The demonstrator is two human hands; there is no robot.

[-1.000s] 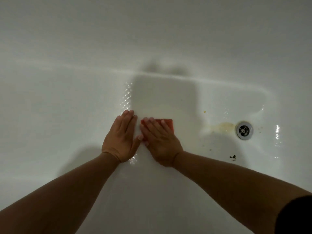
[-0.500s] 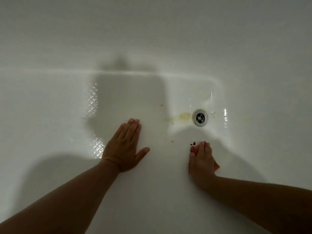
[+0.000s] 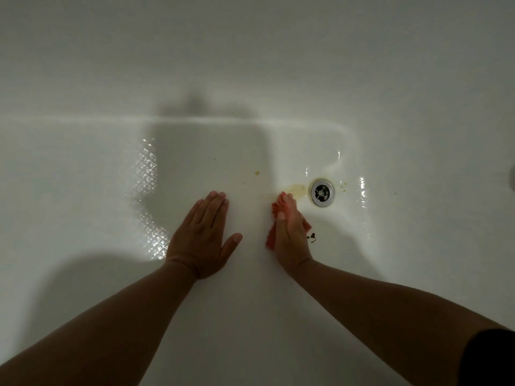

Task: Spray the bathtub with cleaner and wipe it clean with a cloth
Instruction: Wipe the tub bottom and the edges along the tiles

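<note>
Our left hand [image 3: 202,235] lies flat on the bathtub [image 3: 106,274], while our right hand [image 3: 289,232], fingers straight atop the red cloth [image 3: 269,240], has slid up to the yellow stain [image 3: 296,188] beside the drain [image 3: 322,192], still unwiped.

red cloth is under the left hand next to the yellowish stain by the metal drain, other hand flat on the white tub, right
No: the head view shows the red cloth under the right hand, next to the yellowish stain by the round metal drain. The left hand is the one flat on the white bathtub.
</note>
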